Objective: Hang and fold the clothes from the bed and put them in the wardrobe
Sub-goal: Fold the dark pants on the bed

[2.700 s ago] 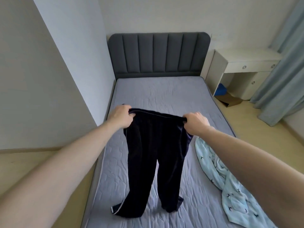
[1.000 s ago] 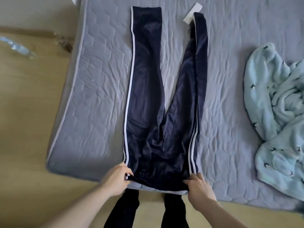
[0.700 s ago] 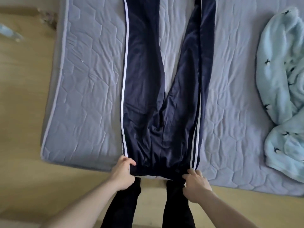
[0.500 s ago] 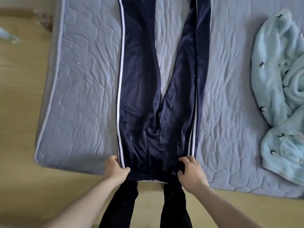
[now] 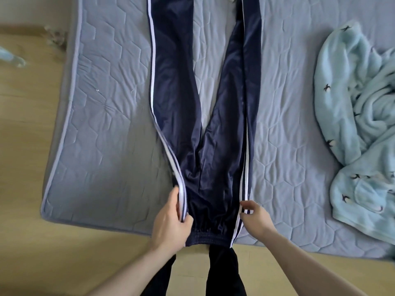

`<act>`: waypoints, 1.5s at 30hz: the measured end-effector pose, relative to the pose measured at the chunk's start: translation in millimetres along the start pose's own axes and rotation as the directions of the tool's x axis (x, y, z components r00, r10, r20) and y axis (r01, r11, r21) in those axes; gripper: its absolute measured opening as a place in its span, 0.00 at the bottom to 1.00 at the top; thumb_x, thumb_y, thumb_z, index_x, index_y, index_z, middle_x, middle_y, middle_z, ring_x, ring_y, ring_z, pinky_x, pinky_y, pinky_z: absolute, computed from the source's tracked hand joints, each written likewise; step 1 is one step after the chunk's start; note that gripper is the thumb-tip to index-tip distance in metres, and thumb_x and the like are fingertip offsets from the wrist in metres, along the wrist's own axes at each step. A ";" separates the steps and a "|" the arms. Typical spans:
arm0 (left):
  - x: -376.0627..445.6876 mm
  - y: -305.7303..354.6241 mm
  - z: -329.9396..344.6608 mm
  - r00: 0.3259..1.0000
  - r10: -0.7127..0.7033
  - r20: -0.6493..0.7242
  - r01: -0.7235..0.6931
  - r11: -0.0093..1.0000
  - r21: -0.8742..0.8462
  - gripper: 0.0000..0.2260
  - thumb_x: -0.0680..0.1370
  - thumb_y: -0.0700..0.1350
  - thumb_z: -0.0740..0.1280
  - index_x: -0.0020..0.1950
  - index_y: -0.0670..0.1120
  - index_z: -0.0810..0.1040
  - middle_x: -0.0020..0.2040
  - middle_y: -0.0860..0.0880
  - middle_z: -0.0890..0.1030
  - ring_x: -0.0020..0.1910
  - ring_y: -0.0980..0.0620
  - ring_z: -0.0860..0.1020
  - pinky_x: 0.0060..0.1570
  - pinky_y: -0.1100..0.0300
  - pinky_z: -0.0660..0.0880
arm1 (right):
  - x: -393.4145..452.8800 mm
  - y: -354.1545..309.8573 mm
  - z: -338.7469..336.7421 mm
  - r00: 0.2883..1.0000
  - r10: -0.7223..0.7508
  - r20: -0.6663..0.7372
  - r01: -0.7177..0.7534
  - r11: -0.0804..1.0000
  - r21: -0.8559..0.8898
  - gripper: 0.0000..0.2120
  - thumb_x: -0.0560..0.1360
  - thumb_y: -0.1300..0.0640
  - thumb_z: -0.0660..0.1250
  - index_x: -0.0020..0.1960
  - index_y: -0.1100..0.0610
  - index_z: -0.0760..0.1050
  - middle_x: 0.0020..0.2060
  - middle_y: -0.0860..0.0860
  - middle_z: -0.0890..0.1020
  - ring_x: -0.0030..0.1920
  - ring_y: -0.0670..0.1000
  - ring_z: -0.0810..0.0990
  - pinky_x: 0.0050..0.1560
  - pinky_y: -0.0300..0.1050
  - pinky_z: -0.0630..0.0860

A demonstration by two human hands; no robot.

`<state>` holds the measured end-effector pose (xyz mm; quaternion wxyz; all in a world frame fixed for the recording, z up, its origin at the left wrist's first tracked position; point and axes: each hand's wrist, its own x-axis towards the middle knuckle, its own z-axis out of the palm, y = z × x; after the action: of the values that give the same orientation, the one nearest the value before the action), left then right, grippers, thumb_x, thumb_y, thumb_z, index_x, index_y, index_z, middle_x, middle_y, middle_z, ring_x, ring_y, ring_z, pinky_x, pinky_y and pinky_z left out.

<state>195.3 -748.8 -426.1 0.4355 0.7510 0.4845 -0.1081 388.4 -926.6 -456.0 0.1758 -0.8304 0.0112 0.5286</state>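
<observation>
Navy track pants (image 5: 213, 157) with white side stripes lie flat on the grey quilted mattress (image 5: 111, 146), waistband at the near edge, legs spread in a V toward the far side. My left hand (image 5: 171, 218) grips the pants' left side seam near the waistband, thumb over the white stripe. At the right side seam my right hand (image 5: 255, 218) pinches the striped edge with curled fingers. A light blue fleece garment with small bird prints (image 5: 359, 129) is crumpled on the mattress to the right.
The wooden floor (image 5: 27, 167) borders the bed on the left and near side. A pale blue object (image 5: 10, 58) lies on the floor at far left. My dark-trousered legs (image 5: 222, 272) stand at the bed's near edge.
The pants went from held up in the air to laid flat on the mattress. In the last half second both hands shifted from the waistband up onto the side seams.
</observation>
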 end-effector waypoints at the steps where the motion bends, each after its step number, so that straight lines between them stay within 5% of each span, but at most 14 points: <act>1: -4.1 10.5 4.8 0.997 0.067 0.024 -0.067 0.998 0.007 0.37 0.76 0.45 0.70 0.82 0.57 0.56 0.62 0.52 0.81 0.56 0.54 0.79 0.49 0.72 0.71 | -1.4 1.9 -6.3 1.000 0.011 -0.014 -0.011 0.999 0.037 0.20 0.81 0.60 0.63 0.71 0.52 0.75 0.62 0.45 0.78 0.46 0.42 0.79 0.41 0.34 0.73; 4: -13.6 45.5 23.8 0.959 0.259 0.113 -0.268 0.961 0.067 0.39 0.77 0.48 0.68 0.84 0.56 0.50 0.76 0.60 0.68 0.68 0.57 0.72 0.60 0.76 0.67 | -3.5 6.2 -26.1 0.997 0.063 -0.044 -0.057 0.988 0.142 0.19 0.80 0.63 0.61 0.69 0.52 0.76 0.61 0.47 0.80 0.51 0.49 0.83 0.49 0.44 0.79; 6: -16.4 67.0 38.4 0.929 0.319 0.185 -0.344 0.931 0.125 0.40 0.77 0.48 0.65 0.83 0.58 0.45 0.71 0.58 0.69 0.55 0.52 0.79 0.51 0.61 0.78 | -2.3 9.4 -38.2 0.992 0.103 -0.067 -0.085 0.967 0.240 0.19 0.80 0.66 0.59 0.68 0.54 0.77 0.60 0.49 0.80 0.51 0.53 0.84 0.52 0.50 0.83; 9: -13.1 88.5 61.2 0.907 0.313 0.282 -0.385 0.889 0.249 0.40 0.78 0.44 0.64 0.82 0.55 0.42 0.62 0.53 0.69 0.45 0.47 0.78 0.38 0.56 0.71 | 2.0 16.1 -53.4 0.984 0.151 -0.095 -0.111 0.935 0.336 0.19 0.79 0.68 0.58 0.65 0.55 0.78 0.58 0.50 0.81 0.50 0.54 0.85 0.53 0.51 0.83; 15: -5.4 95.2 103.0 0.831 0.220 0.511 -0.458 0.792 0.403 0.41 0.80 0.42 0.65 0.84 0.48 0.42 0.70 0.48 0.63 0.57 0.46 0.79 0.49 0.54 0.75 | 14.3 24.1 -64.7 0.982 0.147 -0.117 -0.096 0.929 0.357 0.18 0.79 0.68 0.57 0.62 0.54 0.78 0.56 0.48 0.81 0.48 0.53 0.85 0.43 0.43 0.81; 19: 10.5 86.3 110.9 0.709 0.087 0.700 -0.405 0.863 0.303 0.36 0.80 0.47 0.65 0.84 0.49 0.49 0.68 0.47 0.66 0.62 0.40 0.75 0.58 0.47 0.75 | 23.1 20.2 -62.8 0.986 0.111 -0.124 -0.068 0.948 0.312 0.18 0.79 0.67 0.58 0.62 0.52 0.78 0.56 0.47 0.81 0.47 0.51 0.85 0.44 0.47 0.83; 21: 22.1 78.7 105.3 0.676 0.066 0.734 -0.361 0.898 0.251 0.30 0.79 0.51 0.65 0.80 0.50 0.62 0.66 0.50 0.71 0.63 0.43 0.76 0.63 0.50 0.74 | 28.0 12.8 -61.3 0.987 0.070 -0.147 -0.029 0.963 0.269 0.17 0.79 0.65 0.59 0.61 0.51 0.78 0.55 0.47 0.82 0.46 0.51 0.85 0.46 0.49 0.83; 24: 48.9 71.9 82.5 0.813 0.131 0.567 -0.245 0.961 0.130 0.18 0.77 0.46 0.65 0.66 0.56 0.80 0.55 0.58 0.78 0.52 0.55 0.79 0.59 0.59 0.75 | 37.1 -11.6 -57.9 0.983 -0.015 -0.185 0.056 0.974 0.221 0.11 0.80 0.55 0.64 0.60 0.47 0.79 0.50 0.47 0.85 0.40 0.46 0.85 0.37 0.36 0.78; 27: 89.8 70.9 46.5 0.942 0.127 0.310 -0.155 0.985 0.069 0.13 0.74 0.41 0.68 0.55 0.56 0.83 0.47 0.58 0.80 0.39 0.58 0.77 0.48 0.59 0.77 | 51.5 -49.3 -49.1 0.972 -0.129 -0.196 0.167 0.967 0.194 0.12 0.78 0.52 0.69 0.61 0.47 0.80 0.47 0.41 0.83 0.40 0.38 0.82 0.39 0.30 0.74; 30: 137.8 75.2 6.6 0.987 0.095 0.132 -0.104 0.993 0.060 0.14 0.74 0.37 0.70 0.51 0.56 0.82 0.47 0.55 0.81 0.36 0.56 0.78 0.44 0.60 0.75 | 70.5 -91.4 -36.2 0.954 -0.222 -0.204 0.256 0.954 0.157 0.17 0.79 0.51 0.71 0.66 0.48 0.78 0.50 0.38 0.82 0.46 0.33 0.80 0.44 0.25 0.71; 35: 216.1 83.3 -41.3 0.995 0.096 -0.024 -0.092 0.985 0.147 0.12 0.75 0.39 0.70 0.54 0.53 0.81 0.54 0.54 0.78 0.40 0.56 0.80 0.48 0.59 0.72 | 113.8 -147.2 -24.7 0.953 -0.210 -0.220 0.243 0.961 0.133 0.27 0.80 0.50 0.71 0.77 0.53 0.70 0.65 0.48 0.80 0.65 0.52 0.79 0.65 0.45 0.74; 39: 262.1 89.8 -53.6 0.993 0.099 -0.057 -0.086 0.977 0.193 0.15 0.76 0.42 0.71 0.62 0.49 0.78 0.61 0.49 0.74 0.53 0.50 0.79 0.60 0.52 0.75 | 134.4 -162.6 -26.1 0.948 -0.198 -0.248 0.240 0.959 0.151 0.08 0.79 0.48 0.70 0.53 0.51 0.80 0.41 0.46 0.84 0.46 0.50 0.83 0.46 0.44 0.79; 41: 281.3 93.3 -56.9 0.994 0.073 -0.076 -0.055 0.975 0.217 0.20 0.76 0.45 0.71 0.68 0.47 0.74 0.67 0.47 0.72 0.63 0.46 0.76 0.67 0.49 0.73 | 132.6 -157.9 -27.9 0.899 -0.237 -0.369 0.349 0.896 0.273 0.10 0.79 0.47 0.69 0.42 0.51 0.77 0.32 0.47 0.80 0.34 0.45 0.78 0.35 0.40 0.75; 45: 320.6 100.7 -65.7 0.991 0.052 -0.120 -0.009 0.943 0.333 0.31 0.76 0.50 0.73 0.76 0.44 0.67 0.75 0.44 0.64 0.73 0.41 0.67 0.73 0.49 0.64 | 118.0 -129.2 -43.2 0.775 -0.202 -0.599 0.469 0.820 0.329 0.08 0.81 0.49 0.66 0.43 0.48 0.74 0.31 0.46 0.78 0.31 0.45 0.75 0.30 0.34 0.71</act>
<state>423.6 -511.1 -518.9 0.2731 0.8262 0.4744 -0.1332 504.6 -798.8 -507.5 0.4515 -0.8657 0.0321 0.2140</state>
